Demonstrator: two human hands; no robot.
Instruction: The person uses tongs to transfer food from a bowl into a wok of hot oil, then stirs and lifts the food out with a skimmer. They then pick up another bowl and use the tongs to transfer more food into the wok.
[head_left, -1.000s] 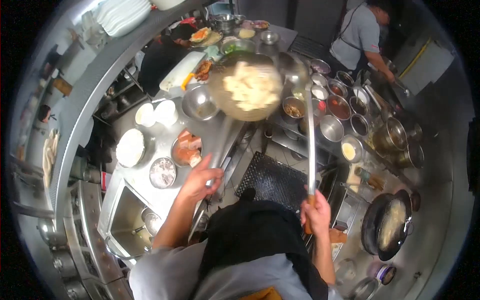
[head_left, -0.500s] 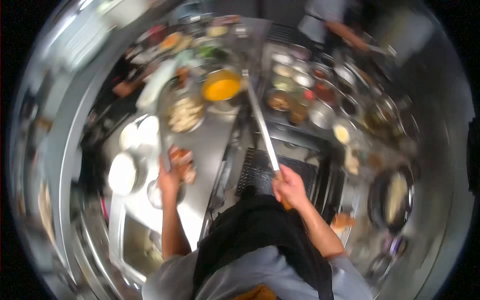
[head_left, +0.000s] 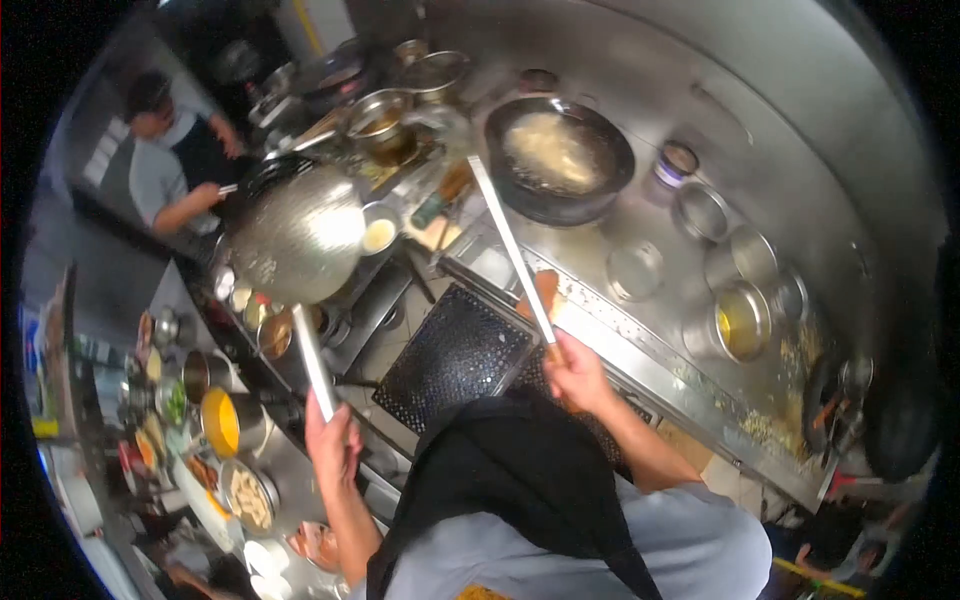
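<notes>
gripping: left hand point(head_left: 335, 445) closed round the handle of a broad round metal vessel point(head_left: 300, 235); inside or underside showing, can't tell which. vessel lies just short of twelve o'clock from that hand, handle running eleven to five. right hand point(head_left: 577, 372) wrapped round the butt of a long-shafted tool point(head_left: 510, 245), also aligned eleven to five; its far end, hard to make out, is near the wok point(head_left: 540, 208). wok sits on the metal desk point(head_left: 665, 335), twelve from the right hand (the nearer), one from the left; pale food point(head_left: 550, 150) inside. yellow-filled pot point(head_left: 255, 432) between nine and ten from the left hand; bowl of pale pieces point(head_left: 271, 490) at eight.
</notes>
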